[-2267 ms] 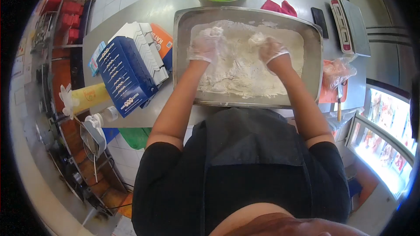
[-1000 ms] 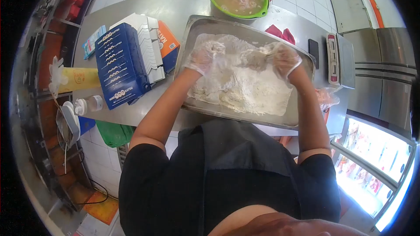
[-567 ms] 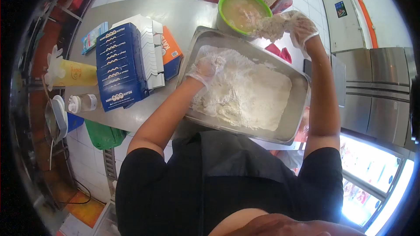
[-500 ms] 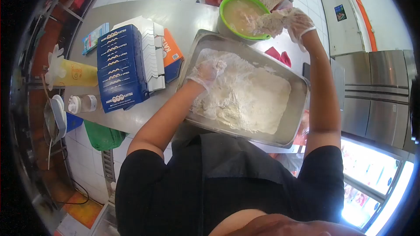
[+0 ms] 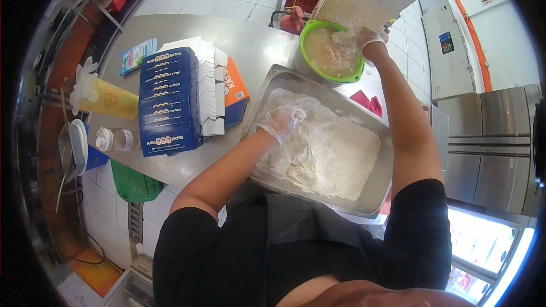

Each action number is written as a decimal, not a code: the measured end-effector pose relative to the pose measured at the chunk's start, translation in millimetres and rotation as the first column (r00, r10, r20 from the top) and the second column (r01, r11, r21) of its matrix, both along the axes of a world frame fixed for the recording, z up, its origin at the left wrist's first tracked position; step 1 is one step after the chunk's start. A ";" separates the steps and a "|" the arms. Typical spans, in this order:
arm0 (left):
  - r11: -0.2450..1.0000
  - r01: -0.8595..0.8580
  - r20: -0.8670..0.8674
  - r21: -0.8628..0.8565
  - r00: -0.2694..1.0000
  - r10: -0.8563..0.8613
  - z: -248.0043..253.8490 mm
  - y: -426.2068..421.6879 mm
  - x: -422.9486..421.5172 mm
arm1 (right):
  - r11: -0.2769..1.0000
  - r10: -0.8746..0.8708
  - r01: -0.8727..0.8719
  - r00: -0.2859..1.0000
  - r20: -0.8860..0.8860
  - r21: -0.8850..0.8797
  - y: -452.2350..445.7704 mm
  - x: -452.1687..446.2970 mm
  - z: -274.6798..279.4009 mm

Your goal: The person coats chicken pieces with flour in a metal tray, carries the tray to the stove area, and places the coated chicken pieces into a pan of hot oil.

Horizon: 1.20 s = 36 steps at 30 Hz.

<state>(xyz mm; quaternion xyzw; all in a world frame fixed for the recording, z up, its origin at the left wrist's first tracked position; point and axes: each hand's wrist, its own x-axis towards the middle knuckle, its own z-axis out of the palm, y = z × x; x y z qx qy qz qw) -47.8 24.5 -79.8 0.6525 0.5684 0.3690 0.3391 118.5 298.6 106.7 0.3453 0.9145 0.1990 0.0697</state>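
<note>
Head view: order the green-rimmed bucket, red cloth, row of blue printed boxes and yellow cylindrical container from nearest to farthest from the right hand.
1. Green-rimmed bucket: right beside the right hand.
2. Red cloth: just past the tray's far right edge.
3. Blue boxes: left of the tray.
4. Yellow container: farther left, beyond the boxes.

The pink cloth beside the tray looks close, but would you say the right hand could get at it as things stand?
Probably yes: the right hand is at the nearby green-rimmed pot, and the pink cloth lies uncovered beside the tray, though the fingers may be holding something pale.
</note>
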 end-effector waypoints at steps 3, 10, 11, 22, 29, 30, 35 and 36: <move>0.999 -0.009 -0.011 -0.039 1.000 0.009 -3.0 -3.0 1.6 | 0.992 -0.024 0.024 1.000 0.003 -0.126 11.8 5.8 -23.1; 0.998 0.030 -0.129 -0.057 0.991 -0.037 22.4 -8.6 -2.8 | 0.965 -0.019 0.117 0.925 0.380 -0.237 32.3 10.5 -20.8; 0.997 0.024 -0.160 -0.078 0.986 -0.036 24.1 -9.0 -2.0 | 0.976 0.042 0.062 0.886 0.462 -0.207 45.2 16.4 -30.4; 0.998 0.029 -0.077 -0.049 0.996 -0.033 8.5 -5.3 -1.5 | 0.971 0.058 0.028 0.935 0.350 -0.236 53.1 18.3 -63.1; 0.998 0.052 -0.032 -0.022 0.998 -0.052 -2.1 -4.1 -0.3 | 0.987 0.096 -0.056 0.955 0.280 -0.148 23.8 26.9 -26.4; 0.999 0.047 -0.045 -0.006 0.998 -0.047 -0.8 -3.4 0.0 | 0.989 0.131 -0.110 0.966 0.224 -0.102 17.6 34.0 -24.2; 0.998 -0.047 0.217 -0.045 0.975 0.055 11.1 1.7 2.8 | 0.941 0.333 -0.334 0.897 -0.292 0.046 -98.3 65.3 -14.1; 0.992 -0.044 0.388 -0.114 0.918 0.086 20.9 4.8 2.1 | 0.972 0.154 -0.192 0.957 -0.246 -0.135 -124.8 70.6 -19.4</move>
